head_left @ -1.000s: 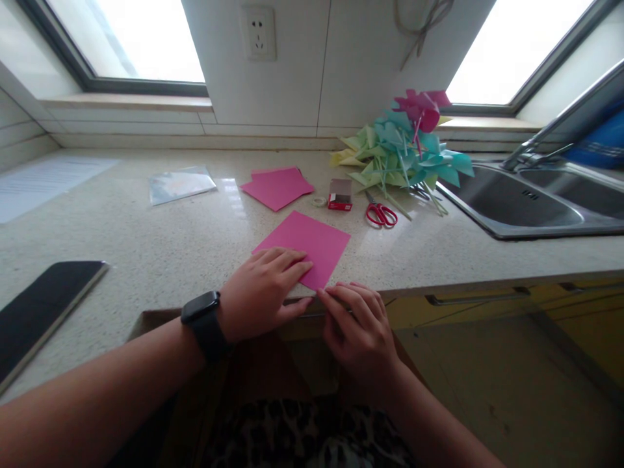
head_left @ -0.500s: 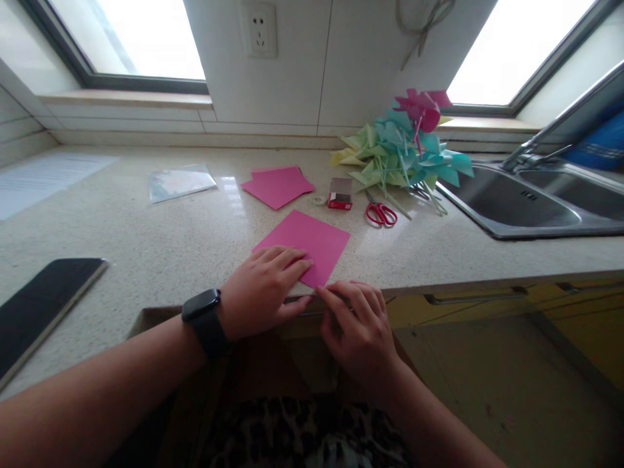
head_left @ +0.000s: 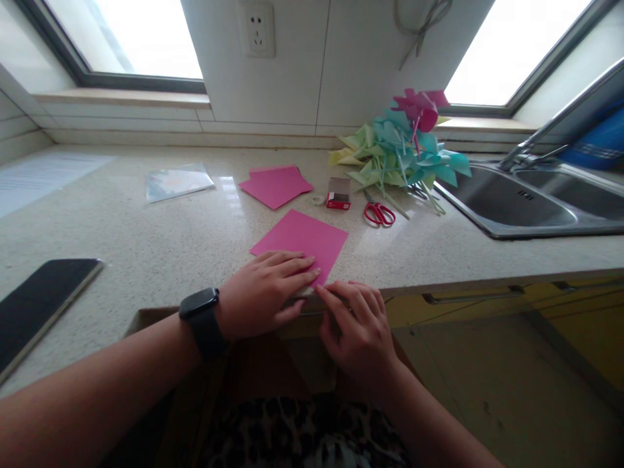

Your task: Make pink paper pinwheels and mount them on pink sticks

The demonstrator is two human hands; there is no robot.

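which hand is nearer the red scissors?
Right. The right hand sits at the counter edge, below and slightly left of the red scissors; the left hand, flat on the pink sheet, lies farther left.

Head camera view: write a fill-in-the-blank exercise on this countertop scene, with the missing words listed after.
1. The left hand presses flat on the square sheet of ____ paper at the edge of the speckled stone countertop.
2. The black smartwatch sits on the ____ wrist.
3. The red-handled scissors lie between the small red box and the steel ____.
4. The right hand touches the sheet's ____ corner.

Missing words: pink; left; sink; nearest
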